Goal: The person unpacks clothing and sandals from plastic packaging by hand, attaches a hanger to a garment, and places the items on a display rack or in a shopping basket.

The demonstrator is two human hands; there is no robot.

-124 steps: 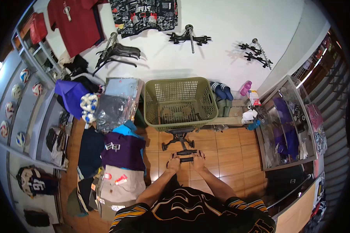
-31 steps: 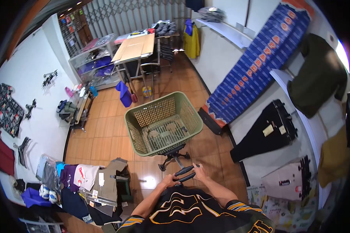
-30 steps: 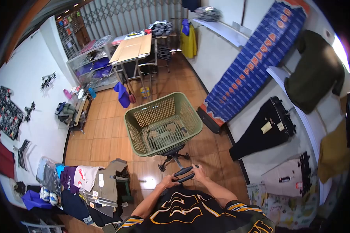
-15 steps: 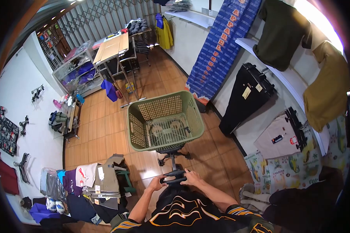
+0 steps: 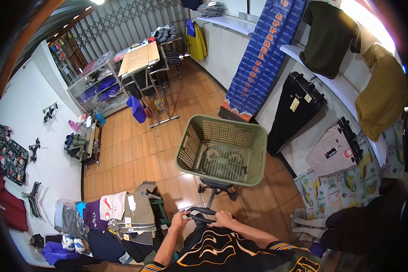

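Observation:
An olive-green plastic basket (image 5: 259,156) with slotted walls rides on a black wheeled frame (image 5: 211,185) in front of me. From that frame, a black loop-shaped handle (image 5: 203,211) reaches back towards my body. My left hand (image 5: 180,221) is closed round the left side of the handle. On its right side, my right hand (image 5: 223,219) grips it, fingers curled over the bar. Inside the basket only its perforated floor and a small dark piece near the right are visible.
Folded clothes (image 5: 138,213) are stacked at left. Further ahead stands a metal-legged table (image 5: 140,59) beside a glass display case (image 5: 97,88). A blue banner (image 5: 258,59) and hanging black trousers (image 5: 291,109) line the right wall. A person's feet (image 5: 309,222) show at lower right.
The basket has swung to the right in view and its handle has tilted. Both hands keep their hold. The surroundings have shifted slightly right.

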